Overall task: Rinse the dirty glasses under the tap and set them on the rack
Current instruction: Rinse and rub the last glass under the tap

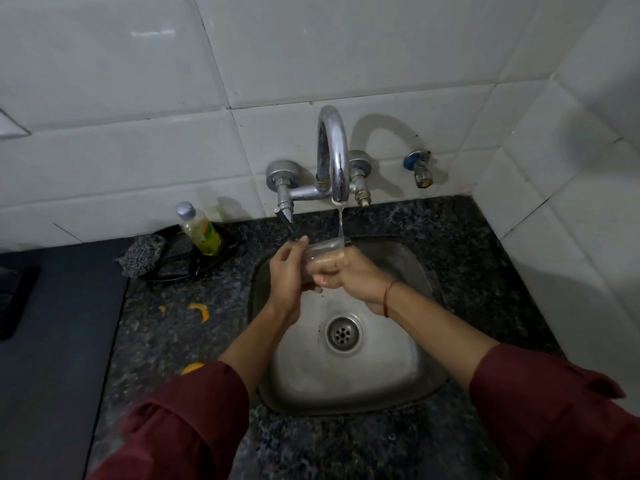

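Observation:
A clear drinking glass [325,250] is held upright over the steel sink [408,372], right under the chrome tap [333,157]. A thin stream of water [340,223] runs from the spout onto the glass's rim. My right hand [349,275] is wrapped around the lower part of the glass. My left hand [289,271] presses against its left side, fingers up along the wall. No rack is in view.
A bottle of yellow-green dish liquid [200,229] and a grey scouring pad [141,253] sit on a black holder left of the sink. Orange peel bits [201,310] lie on the dark granite counter. A small wall valve [419,168] sticks out right of the tap.

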Available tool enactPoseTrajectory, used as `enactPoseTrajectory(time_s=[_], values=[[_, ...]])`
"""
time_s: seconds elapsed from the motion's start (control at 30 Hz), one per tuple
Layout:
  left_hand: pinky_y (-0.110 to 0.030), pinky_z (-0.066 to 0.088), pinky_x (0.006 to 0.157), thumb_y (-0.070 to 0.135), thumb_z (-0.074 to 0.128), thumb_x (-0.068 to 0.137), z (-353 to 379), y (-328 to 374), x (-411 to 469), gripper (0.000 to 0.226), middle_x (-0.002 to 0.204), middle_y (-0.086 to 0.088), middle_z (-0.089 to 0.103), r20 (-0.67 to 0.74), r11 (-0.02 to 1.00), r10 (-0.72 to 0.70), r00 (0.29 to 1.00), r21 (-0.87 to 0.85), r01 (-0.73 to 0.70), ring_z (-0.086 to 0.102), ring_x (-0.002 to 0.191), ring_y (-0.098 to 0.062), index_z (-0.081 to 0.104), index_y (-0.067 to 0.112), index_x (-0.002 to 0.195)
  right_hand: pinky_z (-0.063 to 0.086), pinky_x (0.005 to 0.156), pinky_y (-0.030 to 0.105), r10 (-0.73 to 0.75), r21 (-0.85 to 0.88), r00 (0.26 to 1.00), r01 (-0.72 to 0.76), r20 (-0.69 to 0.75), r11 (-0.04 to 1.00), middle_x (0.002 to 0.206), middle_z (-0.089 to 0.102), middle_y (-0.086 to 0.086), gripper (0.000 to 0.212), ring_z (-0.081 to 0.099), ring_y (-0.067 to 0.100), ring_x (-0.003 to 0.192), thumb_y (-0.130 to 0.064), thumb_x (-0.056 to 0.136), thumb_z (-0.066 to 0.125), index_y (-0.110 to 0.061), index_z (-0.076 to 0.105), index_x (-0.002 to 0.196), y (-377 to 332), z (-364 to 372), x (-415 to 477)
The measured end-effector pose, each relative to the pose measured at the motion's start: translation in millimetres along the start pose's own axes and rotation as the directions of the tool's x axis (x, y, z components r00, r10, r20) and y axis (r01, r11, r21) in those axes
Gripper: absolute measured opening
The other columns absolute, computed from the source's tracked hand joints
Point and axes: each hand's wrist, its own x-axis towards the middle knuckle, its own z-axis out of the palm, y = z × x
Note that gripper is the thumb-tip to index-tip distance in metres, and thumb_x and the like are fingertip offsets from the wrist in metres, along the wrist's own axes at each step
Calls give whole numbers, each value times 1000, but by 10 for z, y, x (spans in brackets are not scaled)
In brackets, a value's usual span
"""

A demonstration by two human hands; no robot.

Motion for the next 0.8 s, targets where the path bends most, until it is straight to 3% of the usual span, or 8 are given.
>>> enactPoseTrajectory(time_s=[0.2,0.33,0.4,0.47,0.53,0.6,0.7,0.8], values=[[-16,26,29,33,39,100,-101,196,54,44,61,-9,62,155,911,-396,905,190,366,48,37,-18,66,9,76,50,100,37,-307,-787,943,285,128,548,123,70,3,35,64,22,115,-21,85,79,-20,72,119,60,-96,13],[-28,49,47,27,56,99,-19,64,18,25,76,-8,69,49,996,-84,995,21,83,64,57,-19,69,8,90,54,100,37,-67,-114,997,62,-36,992,112,76,5,31,70,20,109,5,88,67,-8,75,115,105,-4,-11],[-27,45,41,23,55,100,7,26,28,23,69,-11,64,5,998,30,1000,55,-31,60,50,-21,63,8,85,57,89,31,15,159,1000,-13,-12,987,107,77,7,32,70,22,104,12,89,62,-3,73,115,69,9,-42],[-21,34,34,28,47,100,-12,101,74,31,64,-9,56,35,989,-104,994,113,99,49,41,-18,59,10,77,53,91,27,-172,-210,985,173,21,962,109,76,4,26,69,18,104,-1,90,69,-11,75,113,33,-28,-41],[-17,26,29,32,37,100,-62,187,107,40,62,-7,56,151,927,-354,923,187,325,46,38,-16,61,12,75,49,97,30,-320,-747,940,294,114,596,115,74,0,24,66,17,108,-23,88,76,-19,75,111,65,-71,1],[-17,29,31,35,38,101,-76,212,101,43,65,-7,62,221,897,-425,877,230,377,50,42,-16,66,9,83,46,101,30,-304,-838,947,245,100,488,117,73,-1,24,64,16,112,-30,89,75,-22,75,112,128,-90,14],[-26,47,49,41,54,98,-16,116,97,40,83,-6,72,207,960,-273,939,122,253,64,61,-17,71,6,104,51,94,17,-167,-383,984,130,-64,914,116,75,-2,27,67,0,102,-7,92,70,-17,76,116,129,-39,-60],[-33,53,52,35,61,98,41,51,90,30,84,-13,71,78,992,-66,995,115,57,69,67,-23,68,6,97,50,71,14,31,227,998,-17,-59,974,101,77,1,30,68,-2,81,11,91,61,-1,72,117,96,-8,-75]])
